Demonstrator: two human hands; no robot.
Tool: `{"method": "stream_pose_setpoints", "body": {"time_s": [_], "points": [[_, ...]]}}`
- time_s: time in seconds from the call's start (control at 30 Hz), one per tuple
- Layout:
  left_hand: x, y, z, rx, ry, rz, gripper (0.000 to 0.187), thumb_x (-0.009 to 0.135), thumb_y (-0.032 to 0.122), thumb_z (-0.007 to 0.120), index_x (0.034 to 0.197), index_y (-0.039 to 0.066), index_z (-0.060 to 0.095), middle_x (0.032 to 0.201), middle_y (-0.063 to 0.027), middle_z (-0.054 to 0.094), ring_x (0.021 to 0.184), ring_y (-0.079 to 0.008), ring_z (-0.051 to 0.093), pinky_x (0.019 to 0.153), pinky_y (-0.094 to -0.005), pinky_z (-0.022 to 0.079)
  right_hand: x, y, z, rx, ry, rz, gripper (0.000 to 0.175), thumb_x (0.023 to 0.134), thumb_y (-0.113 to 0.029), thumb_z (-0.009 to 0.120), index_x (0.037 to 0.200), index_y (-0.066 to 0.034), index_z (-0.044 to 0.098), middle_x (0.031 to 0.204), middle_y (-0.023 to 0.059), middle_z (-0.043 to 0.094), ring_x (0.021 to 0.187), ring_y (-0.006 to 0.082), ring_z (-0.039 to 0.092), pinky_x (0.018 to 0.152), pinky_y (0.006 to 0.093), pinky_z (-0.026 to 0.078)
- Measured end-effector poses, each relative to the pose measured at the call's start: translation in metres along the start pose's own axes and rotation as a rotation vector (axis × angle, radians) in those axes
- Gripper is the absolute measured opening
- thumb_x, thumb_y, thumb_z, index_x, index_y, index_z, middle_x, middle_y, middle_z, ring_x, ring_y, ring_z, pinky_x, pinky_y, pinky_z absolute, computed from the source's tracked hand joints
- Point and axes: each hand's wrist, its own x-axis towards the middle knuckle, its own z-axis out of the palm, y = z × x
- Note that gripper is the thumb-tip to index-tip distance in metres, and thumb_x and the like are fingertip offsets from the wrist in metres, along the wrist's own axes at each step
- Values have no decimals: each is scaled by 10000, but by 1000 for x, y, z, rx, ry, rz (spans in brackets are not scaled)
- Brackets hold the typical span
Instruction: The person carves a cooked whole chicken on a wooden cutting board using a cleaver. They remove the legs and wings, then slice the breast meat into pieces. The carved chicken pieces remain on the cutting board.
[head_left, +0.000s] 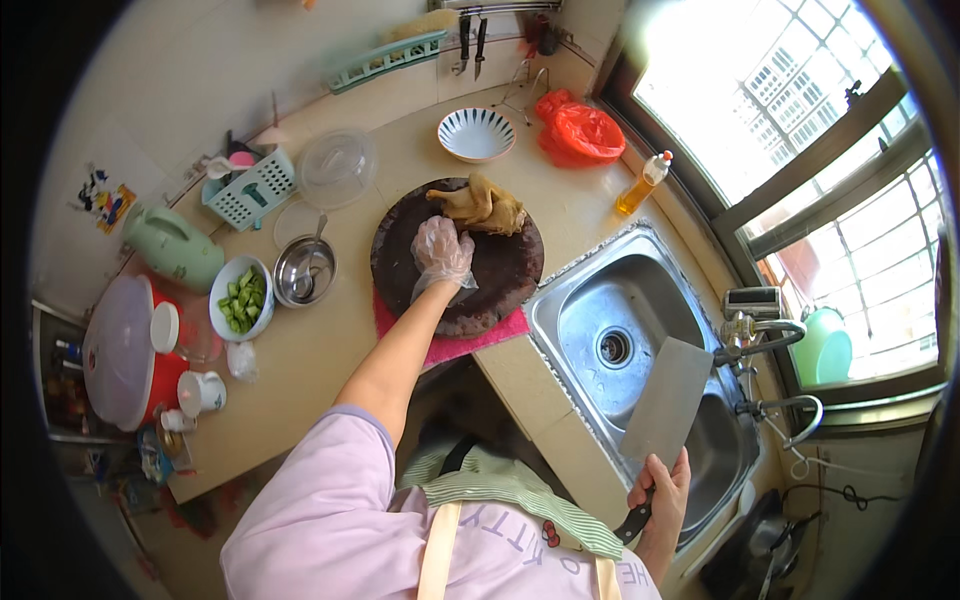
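Observation:
My left hand (442, 251), in a clear plastic glove, is over a dark round chopping board (495, 274), just below a piece of cooked poultry (484, 206). Its fingers are bent, and whether it touches the board or holds anything cannot be told. The board rests on a pink cloth (480, 343). My bare right hand (664, 491) grips a cleaver (667, 401) near its black handle, the broad blade pointing up over the divider of the steel sink. Beyond the board stands a white bowl with dark stripes (476, 135).
The double steel sink (600, 330) with taps is right of the board. An oil bottle (643, 184) and a red plastic bag (581, 135) stand behind it. At left are a bowl of cut green vegetable (244, 300), a steel bowl (304, 270) and a green kettle (176, 247).

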Motion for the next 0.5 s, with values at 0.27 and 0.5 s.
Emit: {"method": "stream_pose_setpoints", "body": {"time_s": [0.27,0.5], "points": [[-25,-26,-15,-60,-34,219,206,729,164,684,893,77,595,842,-88,582,811,-290,572,717,-396,500,-14,32,59,110,147,49,203,937,-60,535,1102,-112,430,612,27,432,402,119,433,349,272,391],[-15,-29,3,-513,-63,129,227,718,-19,599,931,57,588,825,-160,633,781,-359,621,708,-434,509,-22,41,82,152,153,60,197,939,-64,538,1095,-118,430,618,27,439,405,117,441,346,271,391]]}}
